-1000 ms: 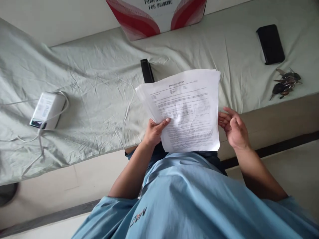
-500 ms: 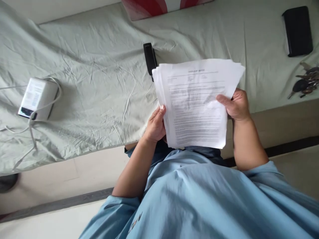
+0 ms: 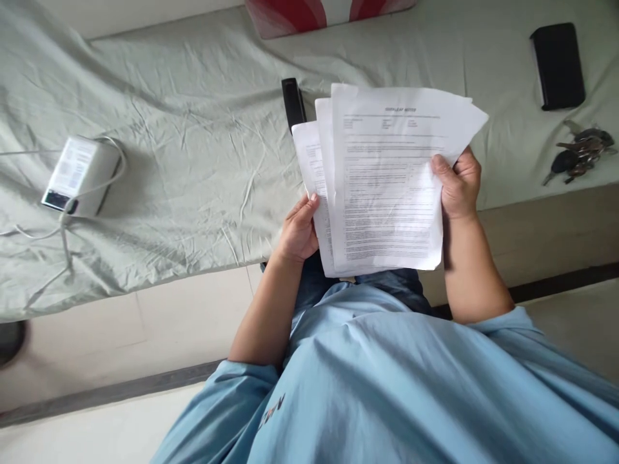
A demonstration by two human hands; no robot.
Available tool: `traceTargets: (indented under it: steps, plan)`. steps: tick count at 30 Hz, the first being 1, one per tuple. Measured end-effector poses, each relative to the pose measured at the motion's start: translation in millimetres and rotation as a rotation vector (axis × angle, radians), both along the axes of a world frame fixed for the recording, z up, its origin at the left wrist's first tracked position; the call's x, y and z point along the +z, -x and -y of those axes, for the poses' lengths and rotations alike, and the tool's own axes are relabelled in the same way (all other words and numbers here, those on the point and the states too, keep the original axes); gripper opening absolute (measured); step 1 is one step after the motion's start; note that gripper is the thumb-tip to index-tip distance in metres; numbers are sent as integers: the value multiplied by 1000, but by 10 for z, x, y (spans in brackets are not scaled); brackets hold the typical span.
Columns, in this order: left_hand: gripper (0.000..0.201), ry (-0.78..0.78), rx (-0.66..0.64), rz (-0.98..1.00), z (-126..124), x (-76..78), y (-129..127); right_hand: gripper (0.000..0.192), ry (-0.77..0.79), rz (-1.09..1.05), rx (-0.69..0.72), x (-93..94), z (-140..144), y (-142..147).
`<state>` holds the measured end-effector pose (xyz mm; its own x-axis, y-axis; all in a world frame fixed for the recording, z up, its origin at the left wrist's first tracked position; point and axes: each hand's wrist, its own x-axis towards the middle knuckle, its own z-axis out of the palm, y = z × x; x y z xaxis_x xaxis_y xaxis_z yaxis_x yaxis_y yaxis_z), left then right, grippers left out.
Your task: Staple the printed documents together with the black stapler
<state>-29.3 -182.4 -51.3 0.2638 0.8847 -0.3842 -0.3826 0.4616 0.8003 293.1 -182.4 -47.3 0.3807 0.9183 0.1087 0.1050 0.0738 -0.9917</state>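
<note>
Several printed sheets of paper (image 3: 387, 187) are held up in front of my body, over the near edge of the cloth-covered surface. My left hand (image 3: 300, 229) pinches the left edge of the lower sheets, thumb on top. On the other side my right hand (image 3: 458, 183) grips the right edge, its thumb pressed on the front page. The sheets are fanned, with two lower ones showing at the left. Just behind their upper left corner lies a black stapler-like object (image 3: 293, 103), partly covered by the paper.
A pale green cloth (image 3: 193, 167) covers the surface, wrinkled at the left. On it are a white box (image 3: 82, 174) with a cable, a black case (image 3: 558, 66) and a bunch of keys (image 3: 580, 154). A red and white object (image 3: 290, 16) stands at the back.
The front sheets have shifted up and to the right with my right hand, spreading apart from the lower sheets in my left hand. The view has shifted slightly.
</note>
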Motion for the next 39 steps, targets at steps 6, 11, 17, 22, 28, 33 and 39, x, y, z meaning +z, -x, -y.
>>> traceTargets:
  steps: [6, 11, 17, 22, 28, 33, 39]
  plan:
    - [54, -9, -52, 21, -20, 17, 2, 79, 121, -106, -48, 282, 76, 62]
    - [55, -9, -59, 38, -23, 7, 8, 82, 123, -159, -74, 331, 75, 102]
    - [56, -15, -44, 54, -19, -14, 12, 55, 45, -265, -41, 264, 96, 64]
    - [55, 6, -21, 140, -24, -12, -5, 39, 12, -300, -95, 180, 87, -16]
    - [57, 60, 13, 240, -20, -21, -24, 27, -93, -602, -317, 97, 33, -78]
    - [51, 81, 2, 265, -23, -22, -22, 5, -151, -507, -204, 39, 89, -109]
    - [43, 83, -15, 249, -30, -57, 5, 46, -140, -378, -95, -49, 88, -88]
